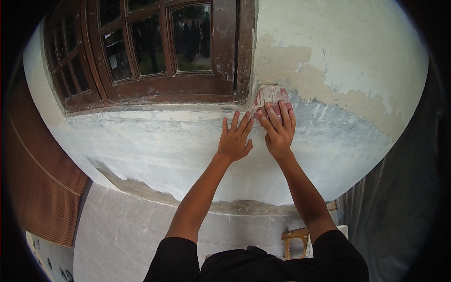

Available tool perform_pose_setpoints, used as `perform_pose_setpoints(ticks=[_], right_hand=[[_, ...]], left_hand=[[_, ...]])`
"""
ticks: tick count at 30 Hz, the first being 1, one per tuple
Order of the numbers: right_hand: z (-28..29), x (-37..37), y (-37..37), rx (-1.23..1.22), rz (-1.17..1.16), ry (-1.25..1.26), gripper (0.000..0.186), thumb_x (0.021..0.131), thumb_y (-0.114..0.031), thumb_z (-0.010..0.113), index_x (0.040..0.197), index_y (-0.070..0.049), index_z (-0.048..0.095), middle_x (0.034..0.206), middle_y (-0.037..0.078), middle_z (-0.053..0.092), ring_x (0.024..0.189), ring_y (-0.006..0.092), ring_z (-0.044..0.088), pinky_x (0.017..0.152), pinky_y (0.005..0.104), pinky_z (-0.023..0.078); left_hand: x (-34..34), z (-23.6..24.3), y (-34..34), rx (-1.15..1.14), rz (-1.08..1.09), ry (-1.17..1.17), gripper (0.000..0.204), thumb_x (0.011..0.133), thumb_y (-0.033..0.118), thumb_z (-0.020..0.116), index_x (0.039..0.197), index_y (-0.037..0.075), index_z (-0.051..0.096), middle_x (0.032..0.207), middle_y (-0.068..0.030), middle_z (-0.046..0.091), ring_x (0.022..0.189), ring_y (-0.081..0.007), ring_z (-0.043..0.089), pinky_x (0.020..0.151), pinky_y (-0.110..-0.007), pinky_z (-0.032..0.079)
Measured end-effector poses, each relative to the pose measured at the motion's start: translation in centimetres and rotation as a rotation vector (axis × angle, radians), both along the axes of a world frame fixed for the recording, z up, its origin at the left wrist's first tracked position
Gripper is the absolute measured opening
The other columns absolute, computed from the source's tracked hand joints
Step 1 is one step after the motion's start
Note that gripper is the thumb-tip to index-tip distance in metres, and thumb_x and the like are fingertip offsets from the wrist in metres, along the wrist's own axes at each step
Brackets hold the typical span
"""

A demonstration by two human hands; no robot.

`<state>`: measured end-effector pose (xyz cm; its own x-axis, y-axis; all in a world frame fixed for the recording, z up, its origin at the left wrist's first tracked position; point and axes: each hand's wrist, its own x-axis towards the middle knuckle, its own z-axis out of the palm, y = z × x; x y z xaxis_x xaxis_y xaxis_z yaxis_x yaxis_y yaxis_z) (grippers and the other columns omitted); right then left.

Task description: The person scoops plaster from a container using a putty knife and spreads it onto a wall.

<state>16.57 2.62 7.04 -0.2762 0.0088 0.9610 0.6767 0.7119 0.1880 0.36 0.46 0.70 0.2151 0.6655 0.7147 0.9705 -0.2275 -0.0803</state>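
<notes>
My right hand presses a reddish sheet of sandpaper, dusted with white, against the wall just right of the window's lower corner. Its fingers lie over the sheet's lower part, and the palm side is hidden. Below the window frame, my left hand rests on the wall with its fingers spread, holding nothing. The wall around both hands is patchy white and grey, and a beige area of bare plaster shows above the sandpaper.
A brown wooden window with glass panes fills the upper left. Grey floor tiles run along the wall's foot. A brown ribbed sheet hangs at the left, a dark sheet at the right. Near my right elbow stands a yellowish-brown stool-like object.
</notes>
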Motion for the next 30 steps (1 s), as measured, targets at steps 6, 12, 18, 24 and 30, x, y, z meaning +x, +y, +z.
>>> perform_pose_setpoints(ticks=[6,12,18,24,30], right_hand=[[0.3,0.1,2.4,0.026,-0.018,-0.071,0.034,0.082,-0.008,0.056,0.111,-0.019,0.068,0.13,0.001,0.057,0.127,0.0289,0.046,0.107,0.0453,0.027],[-0.1,1.2,1.0,0.045,0.036,-0.038,0.033,0.081,-0.009,0.058,0.111,-0.019,0.069,0.13,0.002,0.057,0.127,0.0301,0.046,0.107,0.0479,0.027],[1.9,-0.1,2.2,0.052,0.022,-0.092,0.032,0.082,-0.01,0.058,0.111,-0.019,0.069,0.131,0.0,0.056,0.127,0.0301,0.045,0.107,0.0478,0.028],[-0.2,1.3,0.9,0.052,0.01,-0.034,0.031,0.082,-0.012,0.058,0.11,-0.019,0.069,0.127,0.001,0.059,0.125,0.0313,0.048,0.106,0.0483,0.028],[2.8,-0.6,1.5,0.069,0.037,-0.042,0.036,0.08,-0.008,0.056,0.112,-0.019,0.069,0.128,0.002,0.058,0.125,0.0316,0.047,0.106,0.049,0.028]], left_hand=[[0.2,0.1,0.2,0.023,-0.003,-0.015,0.07,0.082,0.032,0.053,0.145,0.013,0.03,0.155,-0.0056,0.017,0.142,-0.0323,0.012,0.11,-0.06,0.009],[0.0,-0.1,0.2,-0.005,-0.025,0.007,0.068,0.084,0.034,0.052,0.142,0.006,0.033,0.154,-0.0127,0.017,0.141,-0.0392,0.01,0.108,-0.064,0.006],[-0.1,0.2,0.3,0.015,-0.029,0.008,0.068,0.084,0.035,0.051,0.143,0.006,0.032,0.154,-0.0122,0.017,0.142,-0.0387,0.009,0.108,-0.064,0.006],[0.2,-0.1,0.3,-0.002,-0.029,0.014,0.067,0.084,0.035,0.051,0.142,0.006,0.034,0.154,-0.0124,0.018,0.142,-0.0385,0.01,0.108,-0.064,0.006],[-0.2,-0.1,0.3,0.076,-0.025,0.023,0.067,0.084,0.034,0.052,0.141,0.006,0.035,0.154,-0.0125,0.018,0.142,-0.0386,0.01,0.108,-0.064,0.005]])
